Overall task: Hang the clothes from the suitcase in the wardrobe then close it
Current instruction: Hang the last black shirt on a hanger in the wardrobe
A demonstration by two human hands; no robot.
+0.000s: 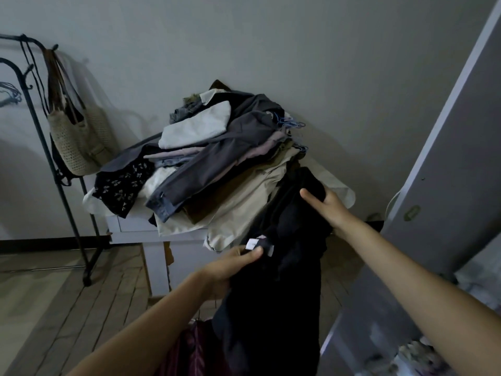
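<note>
Grey plaster wall (271, 36) ran behind everything, dim and bare, with pale wooden floorboards (54, 294) below it. Against that wall stood a small white table (151, 234), and on it a tall, slumping pile of clothes (211, 158): grey trousers with a blue cuff, beige and cream pieces, a dark floral print at the left edge, a few blue hangers (291, 124) poking out on the far side. To the left a black metal rack (62, 185) carried a woven beige bag (78, 139) by its straps. A grey wardrobe door (447, 147) stood at the right.

The person held a black garment (276, 294) out in front of the pile. It was a deep, matte black, soft and crumpled, hanging in a long heavy drape from the hands down past the bottom of my view, its upper end touching the lower right edge of the pile. A small white label (251, 244) showed near its upper left part.

The left hand (230, 267) gripped the cloth just under that label, thumb pressed over the fabric. The right hand (328, 206) was higher and further right, fingers curled into a bunched fold of the same garment. Both hands were well apart, each clamped on the black cloth. Something dark red (195, 348) lay low between the arms, too blurred to tell what it was
</note>
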